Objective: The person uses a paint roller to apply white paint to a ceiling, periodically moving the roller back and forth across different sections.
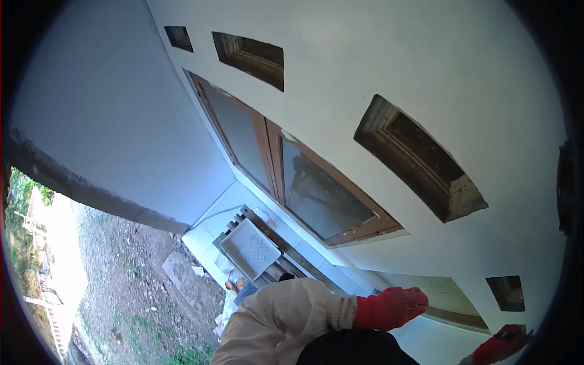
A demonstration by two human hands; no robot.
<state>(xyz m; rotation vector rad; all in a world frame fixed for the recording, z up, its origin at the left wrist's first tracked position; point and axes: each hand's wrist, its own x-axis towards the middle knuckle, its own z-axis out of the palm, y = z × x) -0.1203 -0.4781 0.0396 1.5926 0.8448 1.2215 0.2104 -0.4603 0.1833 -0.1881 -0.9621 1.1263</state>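
My left hand, in a red glove under a cream sleeve, reaches toward the pale wall, beside the lower edge of a recessed wall panel. Its fingers are stretched out and hold nothing that I can see. Further right, my right hand, also gloved in red, is raised near the wall below a small square opening. Its fingers are closed around a small dark thing whose kind is not clear; the picture's dark rim partly hides it.
Below stands a wooden platform bearing a white paint tray with zigzag ridges. Brown-framed windows and a deep vent opening break the wall. White floor tiles meet rubble-strewn ground at left.
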